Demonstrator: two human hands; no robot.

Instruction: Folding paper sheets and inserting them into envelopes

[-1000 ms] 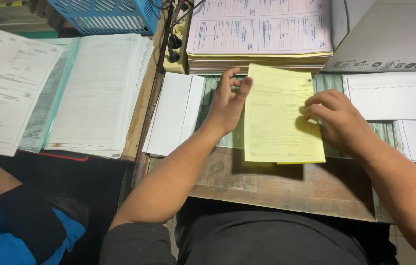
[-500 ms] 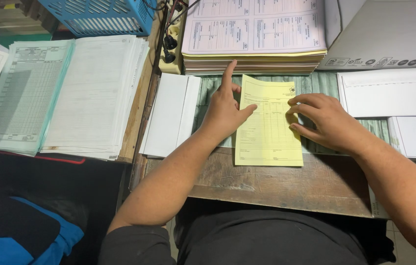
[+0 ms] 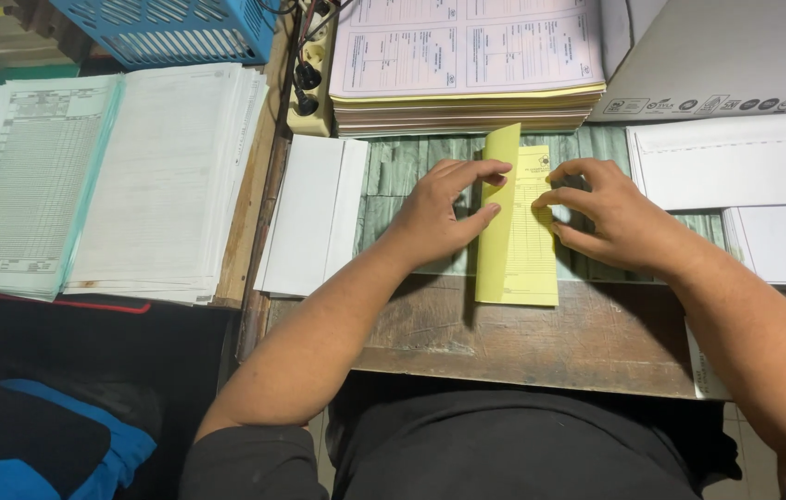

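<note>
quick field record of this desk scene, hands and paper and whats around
left hand: fingertips on the folded-over flap of the yellow printed paper form
right hand: fingertips pressing the form's right part
form state: partly folded lengthwise, lying on the worn wooden desk
behind: stack of pink and yellow forms
left of hands: white envelopes
far left: blue plastic basket
</note>
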